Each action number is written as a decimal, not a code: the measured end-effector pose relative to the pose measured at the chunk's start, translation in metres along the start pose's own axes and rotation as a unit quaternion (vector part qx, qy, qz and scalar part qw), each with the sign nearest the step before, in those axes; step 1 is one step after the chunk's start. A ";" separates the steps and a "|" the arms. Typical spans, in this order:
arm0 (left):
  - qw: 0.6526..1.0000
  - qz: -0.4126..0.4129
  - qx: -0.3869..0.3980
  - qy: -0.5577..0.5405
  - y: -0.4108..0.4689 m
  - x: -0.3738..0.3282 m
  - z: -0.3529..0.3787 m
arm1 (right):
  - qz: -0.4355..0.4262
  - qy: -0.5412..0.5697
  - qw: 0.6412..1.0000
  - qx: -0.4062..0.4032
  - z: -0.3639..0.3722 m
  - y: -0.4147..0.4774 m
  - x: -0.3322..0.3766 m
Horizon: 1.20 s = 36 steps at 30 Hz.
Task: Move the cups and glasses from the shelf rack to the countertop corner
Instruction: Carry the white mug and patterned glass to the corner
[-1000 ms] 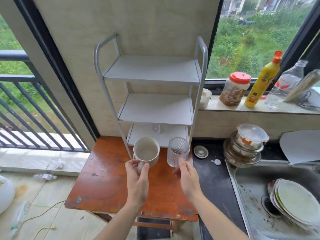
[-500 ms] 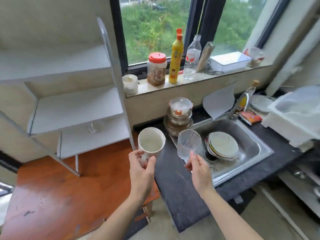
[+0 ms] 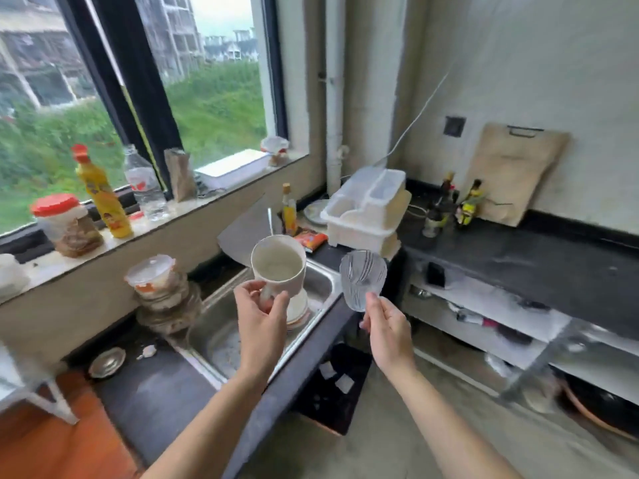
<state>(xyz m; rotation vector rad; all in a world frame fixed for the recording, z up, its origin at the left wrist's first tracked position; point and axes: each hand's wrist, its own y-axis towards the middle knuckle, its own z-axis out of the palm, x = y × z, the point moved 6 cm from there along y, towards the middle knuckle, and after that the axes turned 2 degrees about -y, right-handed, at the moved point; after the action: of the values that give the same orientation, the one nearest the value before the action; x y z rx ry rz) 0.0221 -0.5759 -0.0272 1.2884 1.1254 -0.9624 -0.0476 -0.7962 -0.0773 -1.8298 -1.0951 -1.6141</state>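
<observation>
My left hand (image 3: pixel 261 318) grips the handle of a white mug (image 3: pixel 278 269), held upright above the steel sink (image 3: pixel 221 337). My right hand (image 3: pixel 389 328) pinches the base of a clear ribbed glass (image 3: pixel 362 280), tilted slightly, over the front edge of the dark countertop (image 3: pixel 518 257). The two vessels hang side by side, a short gap between them. Only a foot of the white shelf rack (image 3: pixel 31 392) shows at the far left on the orange table. The countertop corner lies beyond, by a white dish drainer (image 3: pixel 366 209).
Plates sit in the sink under the mug. Stacked lidded bowls (image 3: pixel 162 295) stand left of the sink. Jar, yellow bottle (image 3: pixel 103 195) and water bottle line the windowsill. Sauce bottles (image 3: pixel 449 205) and a cutting board (image 3: pixel 515 171) stand at the back right. Open shelves run under the counter.
The view has swung right, from the shelf rack and table to the sink and counter corner. Both hands carried the mug and the glass rightward with it, still held the same way.
</observation>
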 end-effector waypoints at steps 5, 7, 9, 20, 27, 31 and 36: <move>0.995 -0.004 0.094 -0.032 -0.025 -0.022 0.136 | 0.002 -0.005 0.993 -0.121 -0.147 0.030 -0.022; 0.991 -0.005 0.127 -0.037 -0.035 -0.030 0.182 | 0.011 -0.009 0.988 -0.157 -0.194 0.041 -0.032; 0.986 -0.003 0.160 -0.042 -0.045 -0.035 0.225 | 0.023 -0.015 0.982 -0.187 -0.234 0.052 -0.042; 0.944 -0.016 0.326 -0.055 -0.057 -0.026 0.468 | 0.072 -0.032 0.954 -0.288 -0.386 0.142 -0.110; 0.901 -0.024 0.423 -0.089 -0.070 -0.033 0.665 | 0.109 -0.096 0.920 -0.363 -0.513 0.204 -0.140; 0.863 -0.039 0.496 -0.093 -0.100 -0.049 0.764 | 0.144 -0.095 0.890 -0.422 -0.591 0.210 -0.155; 0.820 -0.075 0.559 -0.097 -0.155 -0.062 0.865 | 0.162 -0.084 0.853 -0.488 -0.685 0.210 -0.186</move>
<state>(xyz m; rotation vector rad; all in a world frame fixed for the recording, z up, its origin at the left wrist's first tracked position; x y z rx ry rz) -0.0683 -1.4524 -0.0439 1.9435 0.4285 -1.9794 -0.2871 -1.4968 -0.0844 -2.6084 0.1161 -1.9739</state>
